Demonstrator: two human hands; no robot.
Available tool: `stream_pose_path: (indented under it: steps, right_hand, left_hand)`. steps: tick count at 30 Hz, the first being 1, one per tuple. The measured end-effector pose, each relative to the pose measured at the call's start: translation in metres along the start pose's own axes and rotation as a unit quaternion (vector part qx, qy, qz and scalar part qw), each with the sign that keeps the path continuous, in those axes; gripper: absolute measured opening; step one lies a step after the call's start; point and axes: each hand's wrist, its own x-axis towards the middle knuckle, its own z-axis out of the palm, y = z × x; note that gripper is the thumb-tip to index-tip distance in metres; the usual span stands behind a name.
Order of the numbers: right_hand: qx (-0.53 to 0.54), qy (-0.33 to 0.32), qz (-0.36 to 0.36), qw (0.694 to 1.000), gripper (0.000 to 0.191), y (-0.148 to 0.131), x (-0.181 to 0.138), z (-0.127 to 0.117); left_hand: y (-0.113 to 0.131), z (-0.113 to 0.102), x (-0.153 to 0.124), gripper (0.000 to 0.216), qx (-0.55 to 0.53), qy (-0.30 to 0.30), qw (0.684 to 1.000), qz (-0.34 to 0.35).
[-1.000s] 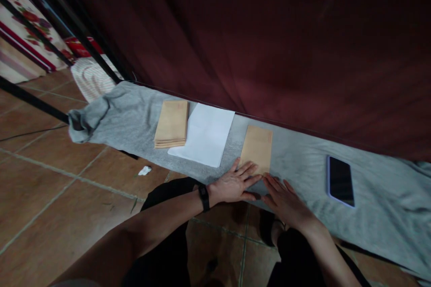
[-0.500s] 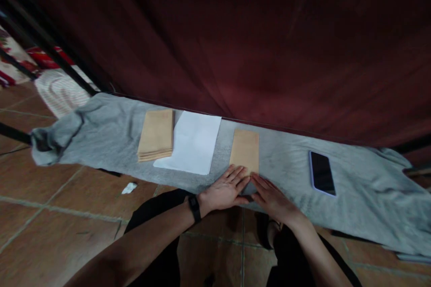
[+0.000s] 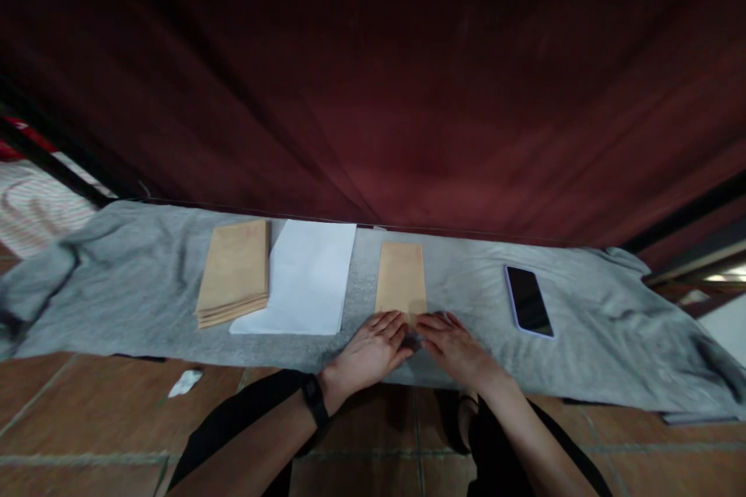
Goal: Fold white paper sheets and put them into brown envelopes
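A single brown envelope [image 3: 401, 277] lies on a grey cloth [image 3: 145, 279] spread over the floor. My left hand [image 3: 369, 348] rests flat with its fingers stretched out, the tips on the envelope's near edge. My right hand [image 3: 451, 343] lies flat beside it, fingers extended and touching the same edge. A dark band sits on my left wrist. Neither hand holds anything.
A stack of brown envelopes [image 3: 234, 282] and white paper sheets [image 3: 306, 286] lie to the left on the cloth. A phone [image 3: 528, 300] lies face up to the right. A dark red curtain [image 3: 373, 93] hangs behind. A paper scrap [image 3: 185, 383] is on the tiled floor.
The view has swung to the right and levelled out. Both hands have stayed flat at the envelope's near edge, drawing slightly closer together.
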Motion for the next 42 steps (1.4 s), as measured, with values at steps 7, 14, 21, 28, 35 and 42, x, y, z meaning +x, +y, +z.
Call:
stream_pose_path:
  steps: [7,14,21,28,35,42]
  right_hand:
    - [-0.009,0.021,0.0,1.0,0.034,-0.012,0.007,-0.012]
    - [0.061,0.063,0.013,0.996,0.027,-0.002,0.017,-0.004]
    - [0.087,0.169,0.183,0.965,0.019,0.002,0.033,0.021]
    - [0.143,0.225,0.218,0.939,0.02,0.011,0.043,0.024]
    - [0.29,0.179,0.238,0.91,0.019,0.024,0.053,0.017]
    - [0.524,0.147,0.244,0.803,0.031,0.02,0.05,0.014]
  left_hand:
    - [0.0,-0.001,0.007,0.032,-0.006,0.011,1.0,0.001]
    - [-0.004,-0.006,0.007,0.028,-0.025,0.019,0.999,0.008]
    - [-0.005,-0.009,0.009,0.027,-0.057,0.021,0.998,0.011]
    - [-0.009,-0.004,0.013,0.022,-0.124,0.028,0.992,-0.014]
    - [-0.01,-0.004,0.021,0.017,-0.154,0.021,0.986,-0.058]
    - [-0.011,0.011,0.028,0.022,-0.184,0.055,0.972,-0.134]
